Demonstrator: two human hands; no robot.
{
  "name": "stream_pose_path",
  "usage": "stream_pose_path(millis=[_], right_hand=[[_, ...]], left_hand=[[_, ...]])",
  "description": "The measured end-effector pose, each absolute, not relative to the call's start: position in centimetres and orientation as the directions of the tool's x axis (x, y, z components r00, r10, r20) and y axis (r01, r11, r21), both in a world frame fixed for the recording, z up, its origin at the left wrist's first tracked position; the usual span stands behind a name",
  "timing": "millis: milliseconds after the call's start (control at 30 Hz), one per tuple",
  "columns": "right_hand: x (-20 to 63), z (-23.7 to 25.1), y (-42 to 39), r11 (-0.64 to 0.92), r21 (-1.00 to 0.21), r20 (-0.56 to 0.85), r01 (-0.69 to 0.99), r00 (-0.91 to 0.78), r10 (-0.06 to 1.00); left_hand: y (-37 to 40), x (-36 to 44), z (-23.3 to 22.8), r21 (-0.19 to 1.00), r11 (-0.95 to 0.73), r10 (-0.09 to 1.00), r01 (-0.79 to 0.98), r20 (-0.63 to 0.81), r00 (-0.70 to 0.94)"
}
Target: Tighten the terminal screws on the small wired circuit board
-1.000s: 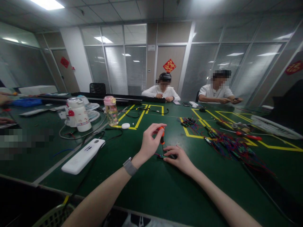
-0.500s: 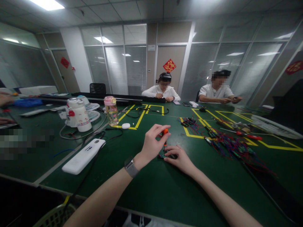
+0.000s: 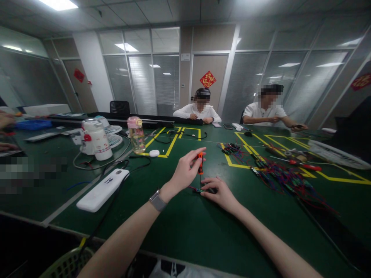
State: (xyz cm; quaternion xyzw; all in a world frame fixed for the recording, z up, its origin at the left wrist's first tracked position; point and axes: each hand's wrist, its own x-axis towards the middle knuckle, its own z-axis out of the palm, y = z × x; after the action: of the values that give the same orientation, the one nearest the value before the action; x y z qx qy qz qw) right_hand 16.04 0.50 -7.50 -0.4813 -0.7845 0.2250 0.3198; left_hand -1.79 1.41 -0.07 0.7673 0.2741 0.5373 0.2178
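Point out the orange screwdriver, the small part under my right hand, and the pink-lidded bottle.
orange screwdriver (image 3: 199,162), head view, on its handle.
small part (image 3: 198,190), head view, on its exposed left end.
pink-lidded bottle (image 3: 136,137), head view, on its clear body.

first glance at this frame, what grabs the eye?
Centre of the green table: the left hand holds a small orange-handled screwdriver upright, tip down on a little wired part that the right hand pins flat. To the right lies a tangle of red and blue wired parts over yellow floor-tape lines; to the left, a white oblong casing and a pink-capped bottle.
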Motion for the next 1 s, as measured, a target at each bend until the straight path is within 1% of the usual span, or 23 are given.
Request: stream_pose_path(millis=[67, 133, 167, 233, 267, 333, 367, 433, 533, 567, 600, 667, 733, 767, 833, 933, 1000], right_hand=[[16.1, -7.5, 0.5, 0.438, -0.661, 0.288, 0.609, -0.333, 0.898], [16.1, -7.5, 0.5, 0.442, -0.662, 0.292, 0.605, -0.334, 0.896], [16.1, -7.5, 0.5, 0.443, -0.663, 0.293, 0.604, -0.335, 0.896], [16.0, -7.4, 0.5, 0.442, -0.663, 0.293, 0.604, -0.335, 0.896], [16.0, -7.5, 0.5, 0.442, -0.663, 0.294, 0.604, -0.333, 0.896], [16.0, -7.5, 0.5, 0.445, -0.663, 0.298, 0.602, -0.332, 0.895], [16.0, -7.5, 0.5, 0.446, -0.663, 0.300, 0.601, -0.332, 0.894], [16.0, -7.5, 0.5, 0.448, -0.663, 0.302, 0.599, -0.333, 0.893], [16.0, -7.5, 0.5, 0.448, -0.664, 0.304, 0.599, -0.331, 0.893], [16.0, -7.5, 0.4, 0.448, -0.664, 0.305, 0.599, -0.330, 0.893], [16.0, -7.4, 0.4, 0.448, -0.664, 0.306, 0.599, -0.329, 0.893], [16.0, -7.4, 0.4, 0.447, -0.664, 0.305, 0.599, -0.328, 0.894], [16.1, -7.5, 0.5, 0.445, -0.665, 0.302, 0.600, -0.330, 0.895], [16.1, -7.5, 0.5, 0.445, -0.666, 0.301, 0.599, -0.330, 0.895], [16.1, -7.6, 0.5, 0.445, -0.668, 0.300, 0.597, -0.331, 0.895], [16.1, -7.7, 0.6, 0.441, -0.673, 0.296, 0.594, -0.331, 0.896], [16.1, -7.7, 0.5, 0.439, -0.675, 0.294, 0.593, -0.331, 0.897]], left_hand=[[1.5, -1.8, -0.1, 0.624, -0.757, 0.654, 0.196, 0.719, 0.237], [1.3, -1.7, -0.1, 0.583, -0.769, 0.631, 0.262, 0.758, 0.165], [1.2, -1.6, 0.0, 0.563, -0.777, 0.615, 0.281, 0.773, 0.154], [0.8, -1.6, 0.2, 0.549, -0.795, 0.601, 0.257, 0.771, 0.211], [0.6, -1.6, 0.4, 0.558, -0.801, 0.599, 0.218, 0.750, 0.280], [0.4, -1.6, 0.7, 0.607, -0.785, 0.601, 0.125, 0.697, 0.392], [0.3, -1.6, 0.7, 0.621, -0.777, 0.601, 0.104, 0.683, 0.415], [0.4, -1.6, 0.6, 0.610, -0.781, 0.609, 0.134, 0.694, 0.384], [0.6, -1.5, 0.3, 0.538, -0.797, 0.599, 0.274, 0.763, 0.243], [0.7, -1.5, 0.3, 0.519, -0.799, 0.589, 0.305, 0.778, 0.219], [0.7, -1.6, 0.3, 0.505, -0.800, 0.583, 0.322, 0.783, 0.219], [0.7, -1.8, 0.5, 0.504, -0.808, 0.583, 0.305, 0.761, 0.284], [0.9, -2.1, 0.7, 0.553, -0.800, 0.598, 0.233, 0.705, 0.380], [1.0, -2.1, 0.7, 0.581, -0.789, 0.608, 0.200, 0.687, 0.398], [1.2, -2.2, 0.8, 0.588, -0.774, 0.631, 0.234, 0.688, 0.358], [1.3, -2.2, 0.7, 0.536, -0.769, 0.626, 0.349, 0.740, 0.244], [1.3, -2.2, 0.7, 0.533, -0.781, 0.617, 0.324, 0.737, 0.274]])
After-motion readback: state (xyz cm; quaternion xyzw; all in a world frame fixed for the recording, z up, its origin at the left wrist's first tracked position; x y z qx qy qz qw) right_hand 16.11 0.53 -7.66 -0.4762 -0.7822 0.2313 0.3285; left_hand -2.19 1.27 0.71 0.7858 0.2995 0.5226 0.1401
